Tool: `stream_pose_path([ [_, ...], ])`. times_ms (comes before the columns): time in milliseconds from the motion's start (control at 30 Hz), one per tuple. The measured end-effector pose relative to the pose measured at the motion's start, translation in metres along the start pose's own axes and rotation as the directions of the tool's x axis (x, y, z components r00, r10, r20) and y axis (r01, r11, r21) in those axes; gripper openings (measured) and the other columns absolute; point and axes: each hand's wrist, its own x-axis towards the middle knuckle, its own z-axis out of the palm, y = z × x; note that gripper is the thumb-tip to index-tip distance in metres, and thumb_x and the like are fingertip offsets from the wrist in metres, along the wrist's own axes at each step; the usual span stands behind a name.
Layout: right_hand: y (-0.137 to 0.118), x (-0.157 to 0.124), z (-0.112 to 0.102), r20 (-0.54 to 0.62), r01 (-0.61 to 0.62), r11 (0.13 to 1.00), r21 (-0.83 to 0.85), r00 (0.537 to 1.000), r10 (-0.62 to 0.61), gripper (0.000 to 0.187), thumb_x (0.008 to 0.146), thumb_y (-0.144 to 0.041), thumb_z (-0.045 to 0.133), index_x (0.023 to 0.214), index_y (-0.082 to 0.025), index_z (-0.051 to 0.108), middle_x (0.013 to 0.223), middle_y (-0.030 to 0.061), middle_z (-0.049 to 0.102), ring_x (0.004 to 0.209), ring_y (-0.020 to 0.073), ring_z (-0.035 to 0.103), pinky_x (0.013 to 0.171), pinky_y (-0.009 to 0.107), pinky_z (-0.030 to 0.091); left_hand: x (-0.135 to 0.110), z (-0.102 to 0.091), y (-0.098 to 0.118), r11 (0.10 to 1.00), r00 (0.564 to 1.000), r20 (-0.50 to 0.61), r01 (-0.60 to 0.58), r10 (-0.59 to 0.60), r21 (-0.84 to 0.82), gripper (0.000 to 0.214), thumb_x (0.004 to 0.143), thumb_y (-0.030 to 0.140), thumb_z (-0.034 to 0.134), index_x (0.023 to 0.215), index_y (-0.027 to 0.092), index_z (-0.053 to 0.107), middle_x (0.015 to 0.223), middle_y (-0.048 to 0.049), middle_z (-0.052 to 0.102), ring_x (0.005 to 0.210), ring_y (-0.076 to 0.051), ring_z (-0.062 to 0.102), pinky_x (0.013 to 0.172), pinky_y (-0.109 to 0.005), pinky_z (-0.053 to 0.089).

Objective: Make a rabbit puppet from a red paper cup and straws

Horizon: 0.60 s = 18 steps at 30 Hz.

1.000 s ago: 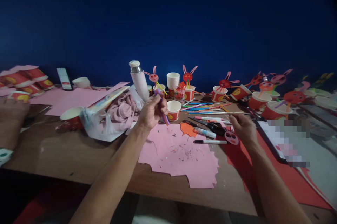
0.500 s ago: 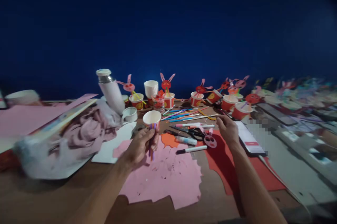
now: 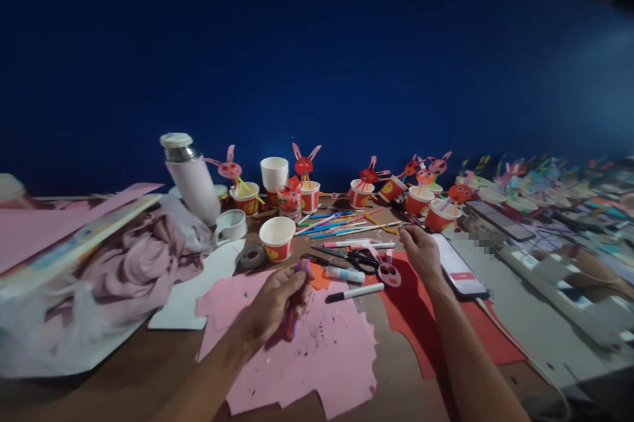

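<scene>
My left hand (image 3: 277, 300) is closed around a few purple and pink straws (image 3: 296, 295), held upright over a ragged sheet of pink paper (image 3: 302, 349). A red-and-white paper cup (image 3: 277, 238) stands just beyond that hand. My right hand (image 3: 421, 251) rests over red paper (image 3: 411, 316), fingertips pinched near thin sticks; what they hold is too small to name. Beside it lie a pink bunny face cut-out (image 3: 389, 275), black scissors (image 3: 354, 255), a glue tube (image 3: 345, 274) and a black marker (image 3: 354, 292).
A white flask (image 3: 191, 177), a stack of white cups (image 3: 274, 174), coloured sticks (image 3: 337, 220) and a row of bunny cup figures (image 3: 369, 185) line the back. A plastic bag with pink cloth (image 3: 133, 263) lies left. A phone (image 3: 458, 270) lies right.
My left hand has come down from beside the cup toward me with the straws, now over the pink paper. The view has swung right. My right hand has stayed near the scissors.
</scene>
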Motion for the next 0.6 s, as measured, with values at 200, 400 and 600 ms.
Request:
stream_pose_path([
  [200,0.004,0.001,0.005,0.043,0.001,1.000,-0.002,0.999,-0.001,0.033,0.073,-0.044,0.045,0.079,-0.015,0.060,0.065,0.0041,0.060,0.060,0.0164,0.054,0.057,0.027,0.040,-0.001,0.001,0.001,1.000,1.000,0.024,0.001,0.000,-0.010,0.017,0.075,0.031,0.056,0.071,0.015,0.050,0.052,0.0032,0.050,0.038,-0.004,0.040,0.037,-0.016,0.028],
  [400,0.008,0.004,0.004,0.048,-0.017,1.000,-0.014,0.999,0.018,0.037,0.073,-0.044,0.041,0.080,-0.013,0.060,0.062,0.0038,0.059,0.055,0.0148,0.053,0.054,0.026,0.042,0.001,-0.005,0.000,0.998,0.999,0.048,0.013,-0.011,-0.057,0.016,0.074,0.030,0.056,0.077,0.015,0.052,0.053,0.0039,0.049,0.037,-0.003,0.039,0.038,-0.015,0.029],
  [600,-0.006,0.006,0.000,0.139,0.012,0.999,-0.034,0.990,-0.007,0.031,0.068,-0.042,0.046,0.072,-0.015,0.061,0.061,0.0033,0.061,0.055,0.0157,0.054,0.053,0.026,0.042,0.004,-0.008,0.001,0.998,0.999,0.034,-0.009,0.011,-0.061,0.017,0.073,0.030,0.058,0.076,0.015,0.050,0.052,0.0044,0.048,0.038,-0.002,0.037,0.037,-0.014,0.026],
])
